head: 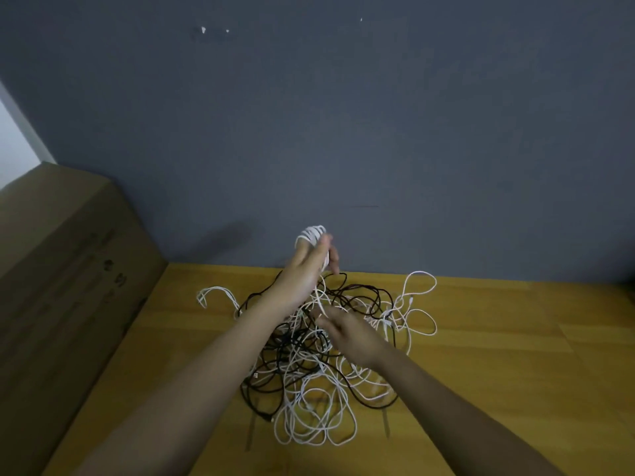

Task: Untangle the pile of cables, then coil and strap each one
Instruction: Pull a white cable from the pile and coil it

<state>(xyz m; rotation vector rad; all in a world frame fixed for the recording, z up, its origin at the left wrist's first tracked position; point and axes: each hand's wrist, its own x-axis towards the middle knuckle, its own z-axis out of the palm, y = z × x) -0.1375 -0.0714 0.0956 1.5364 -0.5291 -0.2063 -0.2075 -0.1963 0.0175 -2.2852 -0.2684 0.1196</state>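
Mid-frame, above the wooden worktop [481, 338]: left hand [304, 269] raised, fingers wrapped with white cable coil [311, 235]. Just below, right hand [350, 333] loosely open over the tangled pile of cables [309, 372], apparently feeding a white strand (contact unclear). Likely risks: black cables snagging and lifting, loops slipping off the fingers.

The left hand [305, 266] is motion-blurred, and its fingers disappear behind the white coil [311, 235] wound round them, so their grip cannot be read. The right hand [347, 333], also soft, hides the middle of the cable pile [309, 365], where single strands and small plugs are too fine to tell apart. At nine o'clock, the picture's edge cuts off the cardboard box [68, 269], its dark printing illegible.
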